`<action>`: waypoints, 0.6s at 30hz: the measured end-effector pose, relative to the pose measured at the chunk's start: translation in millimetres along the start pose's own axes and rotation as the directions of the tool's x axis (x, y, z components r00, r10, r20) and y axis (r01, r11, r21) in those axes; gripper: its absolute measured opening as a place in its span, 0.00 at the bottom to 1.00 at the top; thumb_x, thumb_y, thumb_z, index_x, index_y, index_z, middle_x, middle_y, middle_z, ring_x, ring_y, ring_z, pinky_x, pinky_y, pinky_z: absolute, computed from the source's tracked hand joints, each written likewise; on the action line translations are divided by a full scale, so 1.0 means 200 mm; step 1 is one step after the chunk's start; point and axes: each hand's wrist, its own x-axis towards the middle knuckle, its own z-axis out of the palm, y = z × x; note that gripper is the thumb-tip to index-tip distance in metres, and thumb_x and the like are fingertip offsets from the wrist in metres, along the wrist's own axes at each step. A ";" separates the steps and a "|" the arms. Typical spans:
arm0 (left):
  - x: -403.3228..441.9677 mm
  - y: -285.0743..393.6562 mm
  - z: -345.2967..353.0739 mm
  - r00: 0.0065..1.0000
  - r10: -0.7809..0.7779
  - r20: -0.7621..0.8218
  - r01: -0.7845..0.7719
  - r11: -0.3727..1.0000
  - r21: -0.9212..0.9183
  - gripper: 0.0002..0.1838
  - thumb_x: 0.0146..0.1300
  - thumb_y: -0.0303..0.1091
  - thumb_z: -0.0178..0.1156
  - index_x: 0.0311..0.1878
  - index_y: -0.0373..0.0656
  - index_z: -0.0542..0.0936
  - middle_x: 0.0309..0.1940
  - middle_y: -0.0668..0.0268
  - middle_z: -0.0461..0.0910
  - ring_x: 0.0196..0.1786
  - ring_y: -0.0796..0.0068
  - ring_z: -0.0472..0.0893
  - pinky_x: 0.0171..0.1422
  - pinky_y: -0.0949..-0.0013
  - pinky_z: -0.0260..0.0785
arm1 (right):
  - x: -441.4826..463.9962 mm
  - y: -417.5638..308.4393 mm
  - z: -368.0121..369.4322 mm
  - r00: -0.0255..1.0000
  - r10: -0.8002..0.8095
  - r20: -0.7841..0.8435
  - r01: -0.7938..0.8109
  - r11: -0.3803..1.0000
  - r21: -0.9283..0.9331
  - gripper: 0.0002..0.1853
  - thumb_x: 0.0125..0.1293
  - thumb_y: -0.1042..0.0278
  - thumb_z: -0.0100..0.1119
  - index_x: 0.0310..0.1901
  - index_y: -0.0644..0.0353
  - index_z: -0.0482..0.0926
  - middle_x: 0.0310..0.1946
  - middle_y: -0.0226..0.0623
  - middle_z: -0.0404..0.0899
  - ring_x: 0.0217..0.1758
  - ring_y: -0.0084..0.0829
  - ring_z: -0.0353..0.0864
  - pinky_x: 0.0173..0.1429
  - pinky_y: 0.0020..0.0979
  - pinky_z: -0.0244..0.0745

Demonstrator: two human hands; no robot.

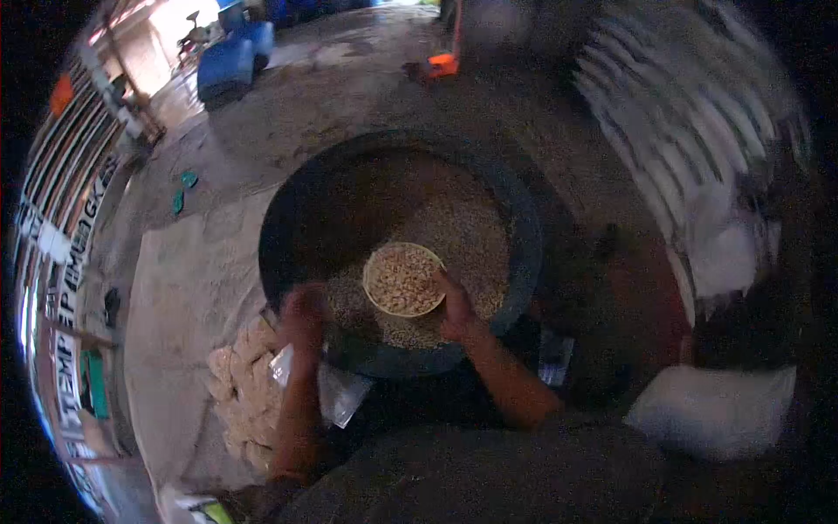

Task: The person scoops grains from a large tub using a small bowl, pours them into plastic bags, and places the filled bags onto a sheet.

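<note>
My right hand (456,307) grips the side of a small round bowl (365,279) with a pale yellow rim. Pale beans (404,277) fill the bowl, which is held over a wide dark tub (526,244). More loose beans (467,231) lie inside the tub, mostly toward its right and near sides. Over the tub's left rim is my left hand (303,314), smeared by motion, so its fingers cannot be made out. Just below it, clear plastic bags (340,395) lie near my lap.
Several filled packets (247,384) are heaped on a pale floor sheet (179,288) to the left. A white sack (716,410) lies at right. Green sandals (179,202), a blue barrel (225,70) and an orange object (443,65) are farther off. Corrugated sheeting (672,113) stands at right.
</note>
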 end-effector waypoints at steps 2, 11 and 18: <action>-0.04 0.11 0.38 1.000 -0.012 -0.027 0.011 0.999 -0.032 0.15 0.63 0.32 0.60 0.53 0.44 0.84 0.48 0.58 0.86 0.50 0.58 0.84 0.55 0.53 0.74 | 0.08 0.01 0.01 0.966 0.127 0.226 -0.163 0.975 0.151 0.35 0.74 0.43 0.53 0.72 0.59 0.63 0.66 0.51 0.69 0.67 0.49 0.73 0.68 0.51 0.74; -0.14 0.24 0.51 0.702 -0.285 0.652 0.702 0.433 -0.566 0.14 0.68 0.37 0.60 0.51 0.42 0.86 0.46 0.57 0.87 0.45 0.62 0.86 0.53 0.59 0.77 | 0.23 -0.05 -0.59 0.875 0.477 0.084 -0.440 0.856 -0.272 0.35 0.70 0.51 0.54 0.69 0.71 0.63 0.61 0.58 0.76 0.60 0.53 0.81 0.64 0.53 0.79; -0.24 0.17 0.80 0.589 -0.164 0.791 0.805 0.029 -0.593 0.17 0.68 0.40 0.61 0.54 0.40 0.84 0.43 0.57 0.87 0.45 0.59 0.86 0.52 0.60 0.78 | 0.29 -0.07 -0.80 0.901 0.426 0.085 -0.382 0.871 -0.310 0.31 0.70 0.55 0.54 0.66 0.72 0.68 0.57 0.57 0.79 0.57 0.51 0.83 0.60 0.52 0.82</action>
